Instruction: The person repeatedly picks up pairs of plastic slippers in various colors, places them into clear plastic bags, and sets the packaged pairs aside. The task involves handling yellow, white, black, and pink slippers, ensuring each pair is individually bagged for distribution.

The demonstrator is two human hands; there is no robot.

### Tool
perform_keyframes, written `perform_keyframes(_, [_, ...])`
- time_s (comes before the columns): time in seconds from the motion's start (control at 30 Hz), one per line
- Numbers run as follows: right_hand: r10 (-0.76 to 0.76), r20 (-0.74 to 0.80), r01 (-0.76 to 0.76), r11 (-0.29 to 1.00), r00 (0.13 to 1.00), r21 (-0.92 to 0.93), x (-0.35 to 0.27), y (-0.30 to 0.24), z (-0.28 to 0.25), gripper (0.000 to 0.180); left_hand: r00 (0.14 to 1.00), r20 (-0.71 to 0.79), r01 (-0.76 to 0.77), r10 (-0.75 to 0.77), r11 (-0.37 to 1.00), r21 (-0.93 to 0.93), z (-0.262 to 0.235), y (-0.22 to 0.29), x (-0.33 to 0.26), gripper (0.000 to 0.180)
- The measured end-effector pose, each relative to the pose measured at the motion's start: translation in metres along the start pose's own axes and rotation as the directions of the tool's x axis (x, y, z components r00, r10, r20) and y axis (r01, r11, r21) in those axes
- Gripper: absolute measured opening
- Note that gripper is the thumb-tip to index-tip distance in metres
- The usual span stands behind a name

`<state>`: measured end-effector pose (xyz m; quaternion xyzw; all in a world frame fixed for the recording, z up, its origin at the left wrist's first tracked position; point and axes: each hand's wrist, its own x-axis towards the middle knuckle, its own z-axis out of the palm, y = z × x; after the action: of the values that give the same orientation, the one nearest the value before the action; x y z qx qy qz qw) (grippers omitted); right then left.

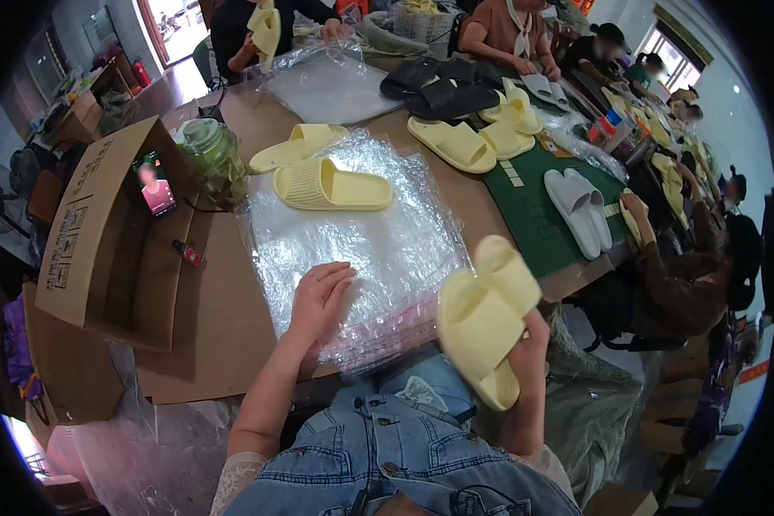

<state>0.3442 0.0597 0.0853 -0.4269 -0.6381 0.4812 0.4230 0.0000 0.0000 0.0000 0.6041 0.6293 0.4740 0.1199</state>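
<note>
My right hand (530, 347) holds a pair of pale yellow slide slippers (483, 314) stacked together, just off the table's near right edge. My left hand (320, 292) lies flat, fingers spread, on a stack of clear plastic bags (378, 249) spread over the brown table. Farther up on the plastic rests one yellow slipper (331, 186), with another yellow slipper (297, 144) just behind it.
An open cardboard box (103, 232) stands at the left with a phone (155, 184) propped on it, beside a green glass jar (211, 153). More yellow, black and white slippers lie on the far table and green mat (542, 224). Other people sit along the right and far sides.
</note>
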Motion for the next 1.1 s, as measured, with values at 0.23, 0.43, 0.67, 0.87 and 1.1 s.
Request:
perform_keyframes(0.23, [-0.263, 0.580, 0.580, 0.666, 0.771, -0.469, 0.013, -0.001, 0.038, 0.022, 0.999, -0.016, -0.049, 0.052, 0.989, 0.141, -0.007, 0.031, 0.022, 0.013])
perform_keyframes(0.43, [-0.106, 0.559, 0.482, 0.651, 0.822, -0.586, 0.023, 0.013, 0.062, 0.025, 0.991, 0.107, 0.067, -0.074, 0.995, 0.071, -0.014, 0.064, 0.019, 0.013])
perform_keyframes(0.67, [-0.102, 0.373, 0.326, 0.724, 0.922, -0.608, 0.027, 0.032, 0.098, 0.024, 0.971, 0.184, -0.176, 0.155, 0.979, 0.107, -0.006, 0.113, 0.004, 0.017])
perform_keyframes(0.87, [-0.124, 0.437, 0.373, 0.749, 0.891, -0.548, 0.041, 0.053, 0.126, 0.025, 0.913, 0.242, -0.321, 0.328, 0.944, -0.070, 0.008, 0.130, -0.012, 0.019])
perform_keyframes(1.1, [-0.325, 0.273, 0.423, 0.742, 0.906, -0.520, 0.038, 0.029, 0.132, 0.022, 0.805, 0.311, -0.398, 0.506, 0.848, -0.350, 0.006, 0.149, -0.035, 0.030])
